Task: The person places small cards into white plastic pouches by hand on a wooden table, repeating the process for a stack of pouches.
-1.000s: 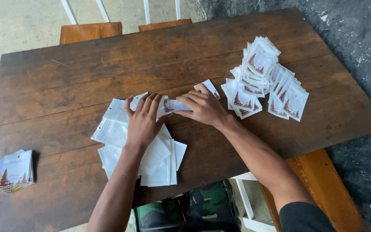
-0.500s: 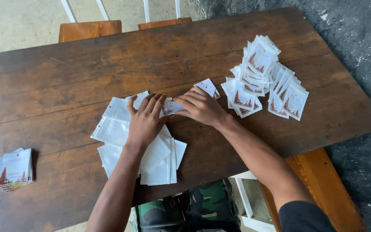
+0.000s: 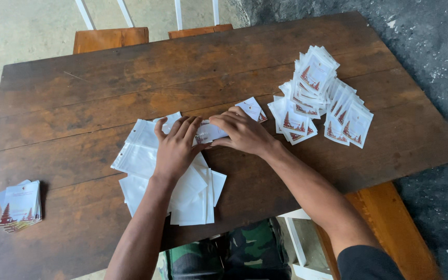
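White plastic sleeves (image 3: 146, 155) lie under our left hand (image 3: 175, 150), pressing flat as before, while our right hand (image 3: 242, 132) has slid its pinched packet (image 3: 208, 132) nearer left.

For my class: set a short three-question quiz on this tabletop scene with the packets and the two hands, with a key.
1. True or false: the left hand lies flat on the empty clear pouches.
2. Which lies by the table's left edge? A) small stack of printed cards B) scissors C) a cup
3. What do both hands press between them?

Key: 1 true. 2 A. 3 A single packet, under the right hand; the heap of filled packets lies to the right.
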